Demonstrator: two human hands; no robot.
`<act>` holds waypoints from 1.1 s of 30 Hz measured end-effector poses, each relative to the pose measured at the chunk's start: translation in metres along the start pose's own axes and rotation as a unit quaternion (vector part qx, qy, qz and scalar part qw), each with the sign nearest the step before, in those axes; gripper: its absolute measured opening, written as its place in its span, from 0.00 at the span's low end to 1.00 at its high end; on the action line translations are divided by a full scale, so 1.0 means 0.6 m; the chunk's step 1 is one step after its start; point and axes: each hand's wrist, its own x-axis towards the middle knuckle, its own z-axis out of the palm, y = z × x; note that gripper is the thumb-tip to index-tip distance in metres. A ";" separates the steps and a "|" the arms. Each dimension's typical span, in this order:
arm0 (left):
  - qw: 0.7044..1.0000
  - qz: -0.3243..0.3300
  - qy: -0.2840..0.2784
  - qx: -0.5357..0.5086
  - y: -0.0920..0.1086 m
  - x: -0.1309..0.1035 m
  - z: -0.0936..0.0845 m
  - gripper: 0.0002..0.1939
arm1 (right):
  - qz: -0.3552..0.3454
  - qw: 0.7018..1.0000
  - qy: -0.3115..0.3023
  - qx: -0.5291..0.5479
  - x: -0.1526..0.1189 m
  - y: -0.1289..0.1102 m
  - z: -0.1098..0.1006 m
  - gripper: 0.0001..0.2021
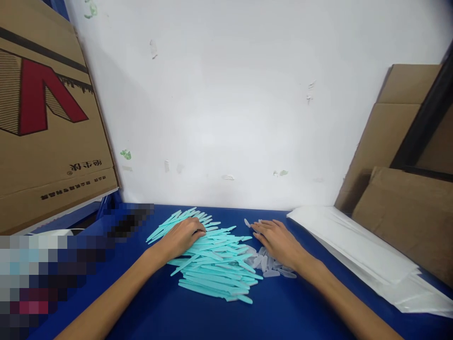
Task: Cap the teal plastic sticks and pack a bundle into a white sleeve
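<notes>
A loose heap of slim turquoise sticks (212,271), shaped like eyebrow razors, lies on the blue tabletop (141,307). My left hand (186,233) rests over the upper left of this heap. Its fingers curl downward, and the fingertips and anything between them are hidden. Beside the heap on the right is a smaller pile of clear plastic caps (271,264). Over the far side of the caps lies my right hand (278,238), palm down, fingers stretched out toward the left. A single cap (247,223) sits just past its fingertips.
White sheets or flat bags (357,250) lie stacked at the right. Cardboard (406,212) leans behind them, near a black frame edge (417,123). A large printed carton (53,156) stands at the left. The white wall (226,104) closes off the table's back edge.
</notes>
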 end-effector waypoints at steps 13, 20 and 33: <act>1.000 -0.015 0.010 0.015 -0.009 0.002 0.008 0.15 | -0.027 0.999 -0.022 -0.030 0.009 -0.001 -0.016 0.19; 1.000 -0.024 0.007 -0.006 -0.008 0.001 0.005 0.15 | -0.025 0.999 0.016 -0.019 0.006 -0.005 -0.022 0.17; 0.992 -0.088 -0.025 -0.082 -0.027 0.004 0.018 0.12 | -0.002 0.997 -0.002 -0.079 0.005 -0.031 -0.045 0.34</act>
